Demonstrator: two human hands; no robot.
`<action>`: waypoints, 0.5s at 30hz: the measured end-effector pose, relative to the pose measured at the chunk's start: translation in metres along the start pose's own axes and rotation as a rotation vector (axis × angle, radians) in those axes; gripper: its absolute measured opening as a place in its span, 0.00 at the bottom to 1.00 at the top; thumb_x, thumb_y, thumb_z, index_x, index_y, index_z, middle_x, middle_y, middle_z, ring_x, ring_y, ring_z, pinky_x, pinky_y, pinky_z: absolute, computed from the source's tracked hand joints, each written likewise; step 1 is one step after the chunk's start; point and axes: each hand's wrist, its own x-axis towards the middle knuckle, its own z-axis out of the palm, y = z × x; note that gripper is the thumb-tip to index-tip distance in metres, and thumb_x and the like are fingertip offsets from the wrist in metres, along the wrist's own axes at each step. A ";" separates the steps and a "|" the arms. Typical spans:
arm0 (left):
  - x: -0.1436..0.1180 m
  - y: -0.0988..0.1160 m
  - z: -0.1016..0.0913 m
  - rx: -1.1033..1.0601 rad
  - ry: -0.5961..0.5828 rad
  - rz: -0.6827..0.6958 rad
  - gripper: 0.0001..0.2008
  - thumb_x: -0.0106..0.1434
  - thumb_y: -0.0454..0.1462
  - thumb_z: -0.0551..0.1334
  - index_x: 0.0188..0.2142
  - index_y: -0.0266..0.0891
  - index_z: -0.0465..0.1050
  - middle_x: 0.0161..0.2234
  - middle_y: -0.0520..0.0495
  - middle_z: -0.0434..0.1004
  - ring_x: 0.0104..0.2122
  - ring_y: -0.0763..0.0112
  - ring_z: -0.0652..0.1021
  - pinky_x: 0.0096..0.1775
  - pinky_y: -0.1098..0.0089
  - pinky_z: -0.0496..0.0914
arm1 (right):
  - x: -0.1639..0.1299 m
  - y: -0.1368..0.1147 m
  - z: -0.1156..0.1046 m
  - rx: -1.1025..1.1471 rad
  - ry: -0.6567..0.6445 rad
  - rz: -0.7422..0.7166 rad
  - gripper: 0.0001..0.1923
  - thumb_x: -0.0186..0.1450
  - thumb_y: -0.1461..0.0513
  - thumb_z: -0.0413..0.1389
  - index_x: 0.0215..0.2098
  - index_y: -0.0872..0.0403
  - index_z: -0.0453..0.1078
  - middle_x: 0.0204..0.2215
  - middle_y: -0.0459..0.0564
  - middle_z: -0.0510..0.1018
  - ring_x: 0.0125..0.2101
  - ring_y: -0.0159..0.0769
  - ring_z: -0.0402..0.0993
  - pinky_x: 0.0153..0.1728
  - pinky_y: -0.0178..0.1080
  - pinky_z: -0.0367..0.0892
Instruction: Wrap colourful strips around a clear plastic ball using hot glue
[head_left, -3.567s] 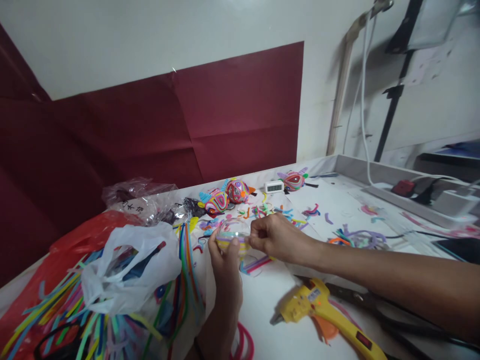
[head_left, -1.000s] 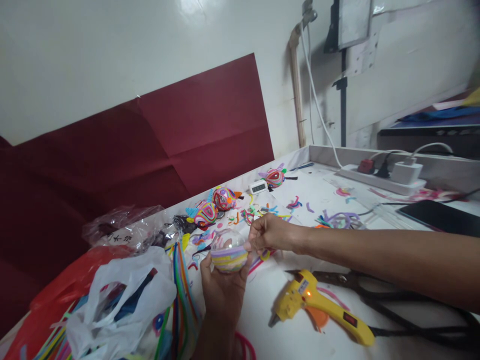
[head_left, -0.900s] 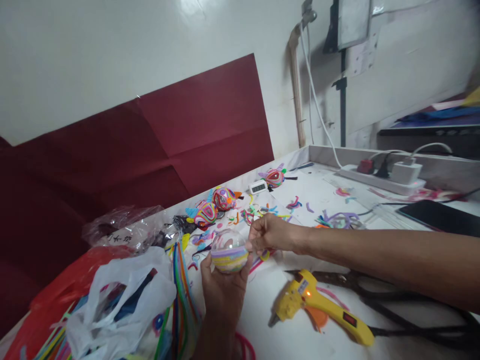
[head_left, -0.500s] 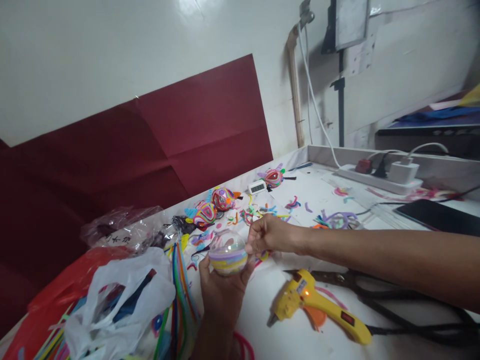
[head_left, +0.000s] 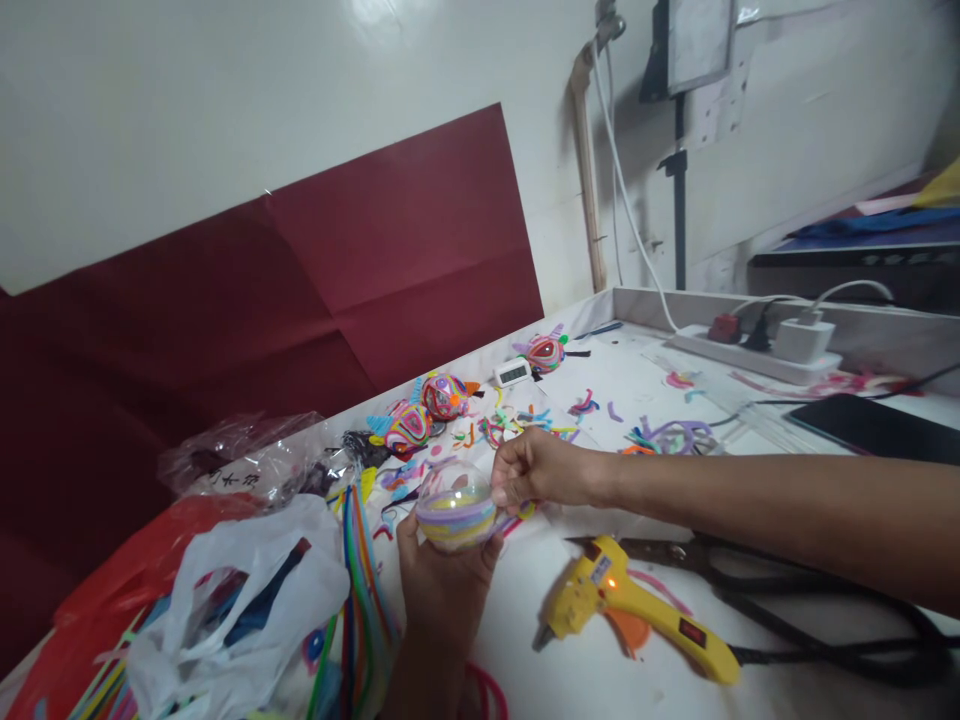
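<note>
My left hand (head_left: 442,585) cups a clear plastic ball (head_left: 455,503) from below; bands of purple, yellow and pink strip wrap its lower half. My right hand (head_left: 534,470) reaches in from the right, fingers pinched against the ball's right side on the end of a strip. A yellow glue gun (head_left: 637,610) lies on the white table (head_left: 570,680) just right of my left wrist, its light on.
Finished wrapped balls (head_left: 424,408) and another (head_left: 546,350) sit at the back beside a small digital timer (head_left: 512,373). Bags with coloured strips (head_left: 225,600) fill the left. Scissors (head_left: 697,555), a power strip (head_left: 757,345), a phone (head_left: 877,425) and strip scraps (head_left: 667,437) lie right.
The ball has gained more wrapped bands since the earliest frame. Over the last second both hands barely moved; the view shifted slightly.
</note>
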 end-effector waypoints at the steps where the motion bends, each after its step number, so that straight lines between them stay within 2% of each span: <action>1: 0.000 0.000 0.002 0.006 0.020 0.001 0.15 0.62 0.42 0.58 0.43 0.38 0.78 0.41 0.39 0.83 0.39 0.53 0.82 0.35 0.61 0.77 | 0.000 0.000 0.000 -0.001 -0.005 -0.004 0.17 0.41 0.56 0.71 0.21 0.57 0.71 0.15 0.42 0.75 0.18 0.26 0.66 0.20 0.30 0.57; 7: -0.001 0.001 0.007 -0.009 0.071 -0.012 0.16 0.61 0.42 0.58 0.41 0.36 0.78 0.39 0.38 0.83 0.37 0.53 0.82 0.35 0.60 0.77 | -0.001 0.000 0.000 -0.006 -0.019 -0.017 0.17 0.43 0.55 0.70 0.22 0.56 0.70 0.16 0.41 0.76 0.17 0.25 0.64 0.19 0.30 0.56; 12: 0.002 0.001 0.003 -0.036 0.044 -0.028 0.14 0.59 0.41 0.59 0.40 0.39 0.79 0.39 0.40 0.83 0.36 0.54 0.82 0.36 0.60 0.76 | -0.002 -0.001 0.000 -0.008 -0.034 -0.020 0.18 0.44 0.54 0.70 0.23 0.56 0.69 0.16 0.41 0.76 0.16 0.24 0.63 0.18 0.30 0.55; 15: 0.002 0.002 0.001 -0.033 -0.017 -0.042 0.14 0.60 0.41 0.59 0.41 0.39 0.78 0.40 0.40 0.83 0.39 0.54 0.82 0.39 0.60 0.76 | -0.002 -0.001 0.000 -0.007 -0.044 -0.021 0.18 0.45 0.55 0.69 0.24 0.56 0.68 0.16 0.41 0.76 0.16 0.24 0.62 0.18 0.29 0.55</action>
